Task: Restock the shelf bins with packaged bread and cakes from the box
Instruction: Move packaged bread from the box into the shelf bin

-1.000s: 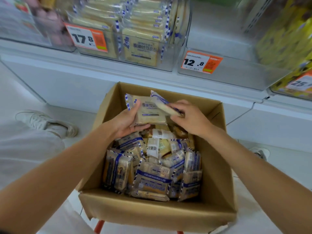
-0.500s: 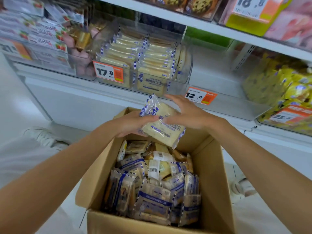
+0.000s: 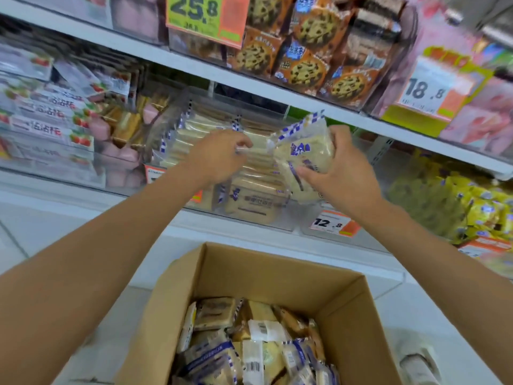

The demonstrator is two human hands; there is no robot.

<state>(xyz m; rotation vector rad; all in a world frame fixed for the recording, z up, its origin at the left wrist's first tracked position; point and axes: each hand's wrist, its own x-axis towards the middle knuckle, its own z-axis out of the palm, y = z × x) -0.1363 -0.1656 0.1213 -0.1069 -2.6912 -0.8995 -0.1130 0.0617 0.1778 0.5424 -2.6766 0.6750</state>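
**Right grip** (image 3: 342, 176): thumb and fingers curled round the lower half of one bread packet (image 3: 305, 151). The packet is tilted, blue-checked seal uppermost, at the right end of the clear shelf bin (image 3: 266, 222) and above its front wall.

**Left grip** (image 3: 219, 157): fingers curled down onto the wrapper tops of the packet row (image 3: 258, 176) standing in that bin. Cannot tell whether it pinches a wrapper or only presses.

**Hazards (judged):**
- The row looks tightly filled, so forcing the packet in may crush soft bread or tip the front packets over the wall.
- The neighbouring bin's 12.8 tag (image 3: 330, 223) lies just below the packet, so a drift right would misfile it.
- Slick film in a one-handed hold could slip, dropping the packet toward the box or floor.

**Pose:** both palms face down and both forearms reach up and forward. The right wrist is cocked inward toward the row.

**Stock:** the box (image 3: 347, 315) sits below and holds many loose packets (image 3: 249, 351), jumbled.
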